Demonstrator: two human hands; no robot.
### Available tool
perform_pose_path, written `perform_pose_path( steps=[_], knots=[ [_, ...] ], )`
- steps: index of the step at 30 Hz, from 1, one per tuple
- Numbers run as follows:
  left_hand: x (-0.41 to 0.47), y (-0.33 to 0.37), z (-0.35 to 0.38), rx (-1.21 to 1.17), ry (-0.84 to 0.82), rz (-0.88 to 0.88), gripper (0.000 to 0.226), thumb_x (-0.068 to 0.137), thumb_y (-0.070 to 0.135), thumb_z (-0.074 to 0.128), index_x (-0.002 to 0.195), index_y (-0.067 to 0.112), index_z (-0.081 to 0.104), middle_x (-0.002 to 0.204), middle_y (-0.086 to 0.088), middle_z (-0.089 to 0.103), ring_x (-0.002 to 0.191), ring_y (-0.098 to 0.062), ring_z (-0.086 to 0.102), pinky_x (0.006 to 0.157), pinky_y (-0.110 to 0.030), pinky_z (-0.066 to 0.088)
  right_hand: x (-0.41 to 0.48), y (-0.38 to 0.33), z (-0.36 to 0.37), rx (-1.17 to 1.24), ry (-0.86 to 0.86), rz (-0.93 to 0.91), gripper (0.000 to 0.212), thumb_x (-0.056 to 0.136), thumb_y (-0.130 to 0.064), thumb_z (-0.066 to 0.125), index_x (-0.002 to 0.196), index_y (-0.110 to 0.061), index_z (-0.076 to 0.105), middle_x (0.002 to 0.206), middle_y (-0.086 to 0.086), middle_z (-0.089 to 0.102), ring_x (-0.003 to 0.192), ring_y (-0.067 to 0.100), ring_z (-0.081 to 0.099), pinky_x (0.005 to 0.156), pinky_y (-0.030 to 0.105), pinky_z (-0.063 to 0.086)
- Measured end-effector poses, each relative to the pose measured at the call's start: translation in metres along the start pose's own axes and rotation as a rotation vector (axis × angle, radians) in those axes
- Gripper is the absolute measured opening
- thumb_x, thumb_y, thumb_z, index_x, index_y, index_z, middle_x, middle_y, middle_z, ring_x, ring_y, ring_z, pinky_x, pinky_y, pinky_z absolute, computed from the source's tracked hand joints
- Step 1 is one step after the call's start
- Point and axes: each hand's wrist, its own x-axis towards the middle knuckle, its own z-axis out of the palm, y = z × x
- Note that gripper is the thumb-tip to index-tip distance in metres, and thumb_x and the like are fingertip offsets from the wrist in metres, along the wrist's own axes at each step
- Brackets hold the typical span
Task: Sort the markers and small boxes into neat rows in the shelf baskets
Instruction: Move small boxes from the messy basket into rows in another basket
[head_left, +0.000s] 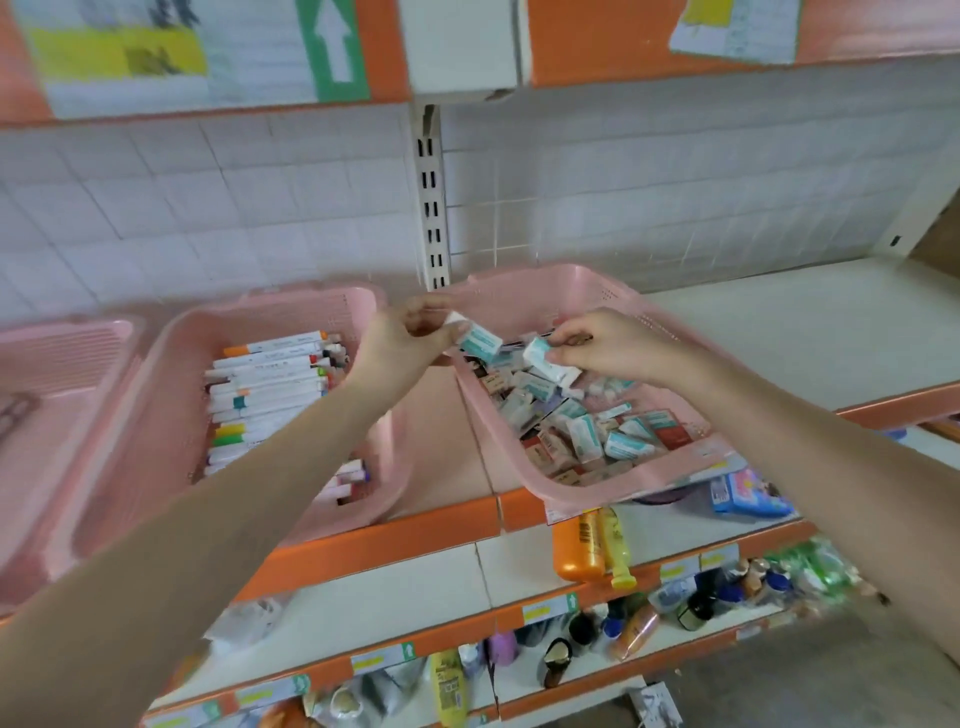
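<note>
Head view, one entry per item

Left hand (410, 338), just 9 o'clock of centre: fingers curled, pinching upper teal box (478, 340) over the 9 o'clock rim of the box basket (623, 479)

Right hand (613, 345), 3 o'clock of centre: fingers curled, pinching lower teal box (548, 364) above the same basket

Box basket, pink, on shelf (779, 332): small boxes (587, 431) heaped loose inside, unsorted

Marker basket (171, 389), pink, at 9 o'clock: markers (270, 374) laid side by side in rows

Third pink basket (62, 374), far 9 o'clock, contents unclear

Orange bottle (576, 551), lower shelf, 5 o'clock
</note>
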Motion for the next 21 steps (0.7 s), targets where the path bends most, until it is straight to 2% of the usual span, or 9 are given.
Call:
perform_pose_path(
  steps=[3,6,8,12,15,17,21],
  knots=[
    [-0.013,0.003,-0.045,-0.036,0.076,-0.026,0.018,0.087,0.007,0.065,0.105,0.01,0.063,0.087,-0.003,0.067,0.078,-0.011,0.066,0.058,-0.016,0.055,0.002,-0.039,0.015,0.116,-0.008,-0.037,0.024,0.092,-0.018,0.06,0.115,-0.011,0.062,0.102,-0.001,0.061,0.083,0.013,0.066,0.071,0.023,0.058],
    [-0.03,0.0,-0.098,-0.055,0.129,-0.025,0.013,0.087,0.006,0.065,0.092,0.018,0.064,0.091,-0.015,0.066,0.076,-0.02,0.066,0.063,-0.022,0.056,0.008,-0.086,0.045,0.236,-0.011,-0.057,0.027,0.093,-0.007,0.056,0.119,-0.001,0.058,0.092,0.005,0.059,0.071,0.011,0.059,0.057,0.016,0.055],
    [-0.047,-0.005,-0.136,-0.061,0.161,-0.023,0.015,0.087,0.004,0.064,0.088,0.018,0.064,0.088,-0.013,0.065,0.076,-0.018,0.067,0.062,-0.019,0.055,0.015,-0.117,0.071,0.241,-0.034,-0.086,0.024,0.093,-0.004,0.055,0.117,-0.001,0.057,0.086,0.004,0.057,0.066,0.008,0.056,0.051,0.015,0.053],
    [-0.086,-0.024,-0.222,-0.063,0.256,-0.04,0.014,0.087,0.003,0.064,0.084,0.017,0.063,0.081,-0.006,0.068,0.074,-0.014,0.067,0.061,-0.019,0.056,0.029,-0.184,0.135,0.224,-0.111,-0.18,0.016,0.093,-0.008,0.057,0.108,-0.013,0.059,0.084,0.002,0.061,0.069,0.008,0.058,0.06,0.021,0.055],
    [-0.115,-0.039,-0.296,-0.04,0.335,-0.068,0.011,0.086,0.006,0.065,0.088,0.016,0.064,0.086,-0.009,0.068,0.08,-0.014,0.067,0.065,-0.02,0.057,0.035,-0.235,0.184,0.206,-0.157,-0.22,0.022,0.093,-0.007,0.056,0.114,-0.008,0.059,0.087,0.003,0.061,0.064,0.003,0.058,0.053,0.012,0.049],
    [-0.134,-0.048,-0.343,-0.04,0.388,-0.08,0.01,0.086,0.006,0.065,0.093,0.013,0.065,0.09,-0.013,0.067,0.08,-0.015,0.067,0.065,-0.019,0.057,0.039,-0.267,0.215,0.184,-0.175,-0.25,0.025,0.093,-0.011,0.058,0.117,-0.005,0.061,0.085,-0.002,0.062,0.067,0.003,0.058,0.054,0.011,0.049],
    [-0.165,-0.071,-0.409,0.021,0.421,-0.149,0.012,0.086,0.004,0.065,0.086,0.016,0.064,0.083,-0.005,0.069,0.076,-0.014,0.068,0.063,-0.019,0.056,0.043,-0.311,0.265,0.13,-0.182,-0.295,0.025,0.093,-0.019,0.059,0.117,-0.014,0.061,0.086,-0.012,0.062,0.072,-0.002,0.058,0.056,0.008,0.045]
  ],
)
